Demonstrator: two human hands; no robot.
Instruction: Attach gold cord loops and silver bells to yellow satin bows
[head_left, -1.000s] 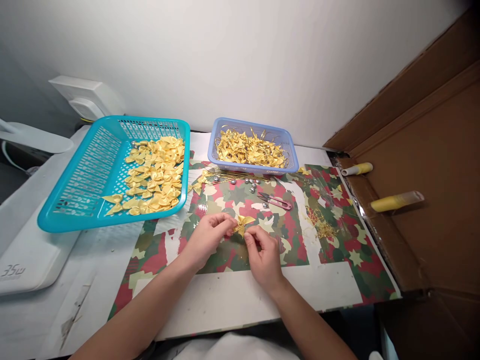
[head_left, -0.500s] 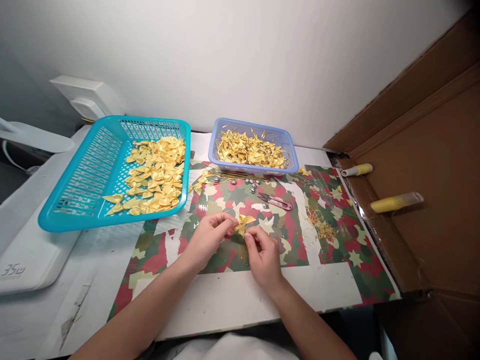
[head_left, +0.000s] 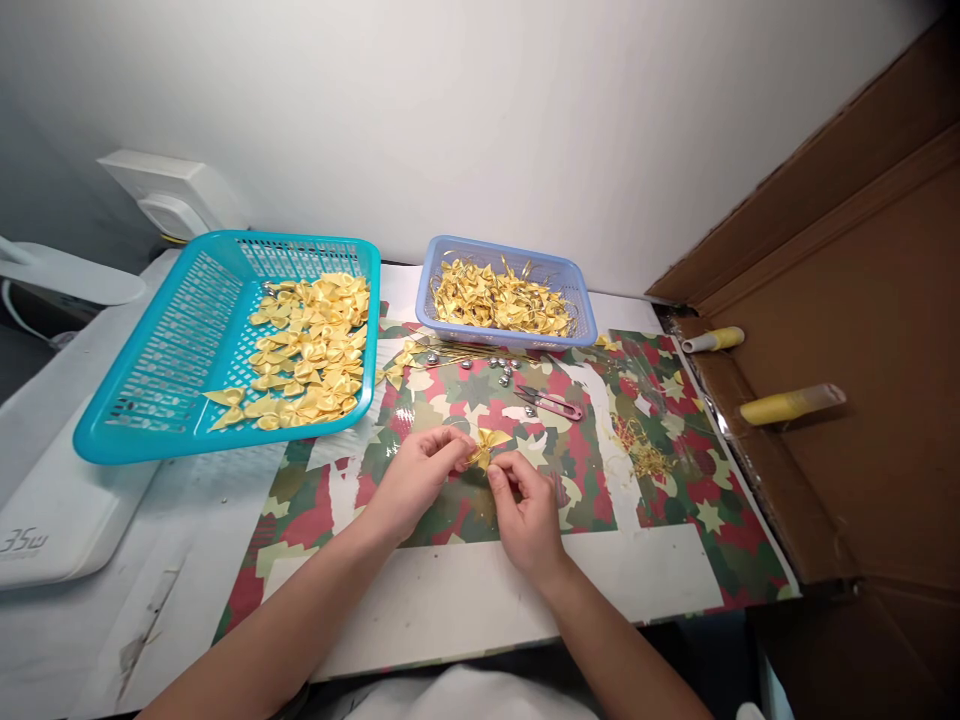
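Note:
A gold ribbon bow (head_left: 489,444) is held up between my two hands, just over the patterned mat (head_left: 450,515). On its left side, my left hand (head_left: 426,468) pinches the bow with thumb and forefinger. My right hand (head_left: 526,505) grips its lower right edge, also in a pinch. The fingertips cover parts of the bow. Beyond the hands lie pink-handled thread snips (head_left: 551,403) and several small silver bells (head_left: 504,370). Thin gold cords (head_left: 480,350) lie behind these.
A turquoise basket (head_left: 97,430) of gold bows stands on the left, a smaller blue basket (head_left: 517,340) of corded bows at the back. Cord scraps (head_left: 643,450) lie on the right. Two yellow-and-clear tubes (head_left: 795,404) jut from the cardboard (head_left: 862,250) at the right.

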